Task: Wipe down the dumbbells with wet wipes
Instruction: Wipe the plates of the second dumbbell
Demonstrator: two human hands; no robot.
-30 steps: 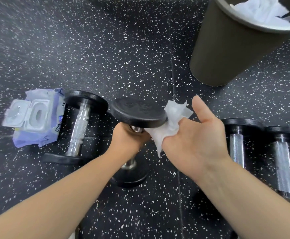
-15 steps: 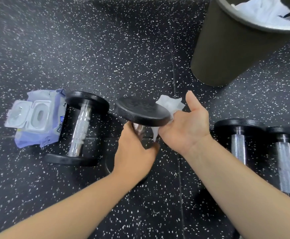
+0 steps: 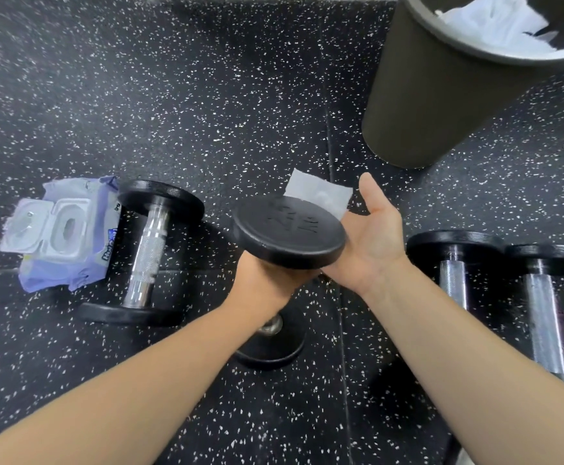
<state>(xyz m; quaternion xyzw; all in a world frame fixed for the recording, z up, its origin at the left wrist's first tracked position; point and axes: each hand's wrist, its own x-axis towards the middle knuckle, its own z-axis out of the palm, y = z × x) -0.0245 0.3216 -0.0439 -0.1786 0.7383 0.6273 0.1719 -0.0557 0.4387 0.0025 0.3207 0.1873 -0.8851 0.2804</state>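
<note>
I hold a black dumbbell upright over the floor, its top plate facing me and its lower plate below my wrist. My left hand grips the chrome handle just under the top plate. My right hand cups the plate's right rim, thumb pointing up, and holds a white wet wipe against the far edge. The fingers are hidden behind the plate. The wipe sticks up behind the plate.
A purple wet-wipe pack with its lid open lies at the left, next to a dumbbell on the speckled rubber floor. Two more dumbbells lie at the right. A dark bin holding used wipes stands at the back right.
My right hand has slid the wipe round the top plate's rim from the right side toward the far edge. The dumbbell has turned a little in my left hand.
</note>
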